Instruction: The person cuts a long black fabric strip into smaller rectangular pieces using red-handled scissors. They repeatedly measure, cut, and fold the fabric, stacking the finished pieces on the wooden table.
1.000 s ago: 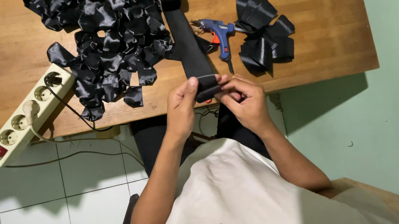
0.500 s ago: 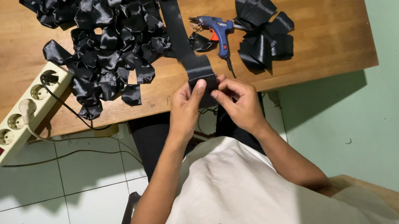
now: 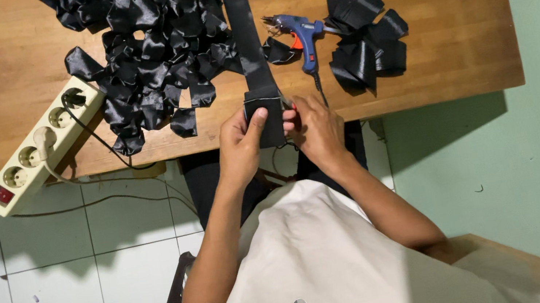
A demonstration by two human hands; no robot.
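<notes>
A long black satin ribbon strip (image 3: 248,37) runs down the wooden table (image 3: 456,30) to its near edge. My left hand (image 3: 243,145) pinches the strip's folded end (image 3: 268,111), thumb flat on top of the fold. My right hand (image 3: 319,128) presses against the fold's right side with its fingers closed. A small red thing (image 3: 292,106) shows at its fingertips; what it is cannot be told. A blue glue gun (image 3: 300,35) lies just beyond my right hand, its cord trailing toward me.
A heap of folded black ribbon pieces (image 3: 147,40) covers the table to the left of the strip. A smaller cluster (image 3: 365,38) lies right of the glue gun. A white power strip (image 3: 43,143) with plugs overhangs the left table edge. White floor tiles and a green wall lie below.
Both hands have stayed at the table edge on the ribbon end. My left thumb now lies flat over the fold, and my right hand has drawn in close beside it.
</notes>
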